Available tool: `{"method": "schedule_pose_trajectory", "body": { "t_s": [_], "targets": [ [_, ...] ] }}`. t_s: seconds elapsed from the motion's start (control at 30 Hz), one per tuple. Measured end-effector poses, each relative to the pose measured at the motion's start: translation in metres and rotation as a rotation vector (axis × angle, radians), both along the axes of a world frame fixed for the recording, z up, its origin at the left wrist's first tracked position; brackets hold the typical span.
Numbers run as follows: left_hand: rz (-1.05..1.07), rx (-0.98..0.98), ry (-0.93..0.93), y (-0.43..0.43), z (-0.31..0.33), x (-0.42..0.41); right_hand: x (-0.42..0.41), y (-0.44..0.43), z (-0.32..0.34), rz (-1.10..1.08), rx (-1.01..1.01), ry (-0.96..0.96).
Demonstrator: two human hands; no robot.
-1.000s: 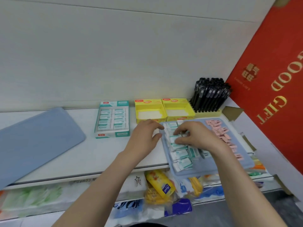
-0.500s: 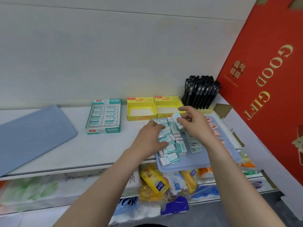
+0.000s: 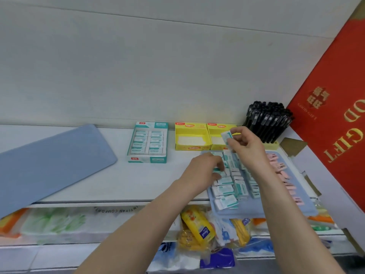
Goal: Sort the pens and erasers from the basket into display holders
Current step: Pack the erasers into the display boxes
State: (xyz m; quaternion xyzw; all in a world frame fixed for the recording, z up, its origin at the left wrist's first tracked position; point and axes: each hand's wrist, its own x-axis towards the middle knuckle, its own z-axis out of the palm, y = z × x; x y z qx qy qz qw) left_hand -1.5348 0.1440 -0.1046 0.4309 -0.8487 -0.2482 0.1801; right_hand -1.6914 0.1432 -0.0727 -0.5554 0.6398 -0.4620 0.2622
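Observation:
A blue tray [image 3: 262, 211] at the shelf's front right carries several teal-and-white erasers [image 3: 227, 188] and, on its right side, pink erasers [image 3: 284, 175]. My right hand [image 3: 246, 147] is raised above the tray's far end and pinches one teal-and-white eraser [image 3: 226, 137] in front of the right yellow display box [image 3: 217, 140]. My left hand [image 3: 205, 171] reaches onto the tray's left side, its fingers curled round erasers in the pile. A left yellow box [image 3: 190, 139] and a teal box [image 3: 148, 143] filled with erasers stand further left. Black pens [image 3: 266, 123] stand in a holder at the back right.
A blue lid or tray [image 3: 49, 161] lies tilted at the shelf's left. A red gift box [image 3: 335, 107] leans at the right, with cardboard flaps [image 3: 292, 147] beside the tray. Packaged goods [image 3: 199, 228] fill the lower shelf under the front edge [image 3: 118, 203].
My right hand has lifted an eraser from the pile up toward the right yellow box. My left hand has moved from the shelf beside the tray onto the erasers.

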Motion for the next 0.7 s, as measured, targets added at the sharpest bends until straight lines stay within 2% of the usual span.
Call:
{"method": "schedule_pose_trajectory", "body": {
  "t_s": [0.13, 0.3, 0.47, 0.57, 0.7],
  "targets": [
    [-0.019, -0.044, 0.03, -0.005, -0.001, 0.008, 0.017, -0.013, 0.004, 0.021, -0.042, -0.03],
    [-0.132, -0.013, -0.056, -0.014, -0.007, 0.015, 0.037, -0.029, 0.007, 0.013, -0.056, -0.011],
    [-0.112, -0.032, 0.065, -0.021, -0.01, 0.027, 0.046, -0.04, 0.006, 0.021, -0.024, 0.008],
    [0.018, -0.046, 0.175, -0.035, -0.005, 0.059, 0.053, -0.045, 0.007, 0.036, -0.054, 0.002],
    [0.357, -0.104, 0.338, -0.062, 0.003, 0.129, 0.074, -0.055, 0.003, 0.089, -0.017, -0.008]
  ]
}}
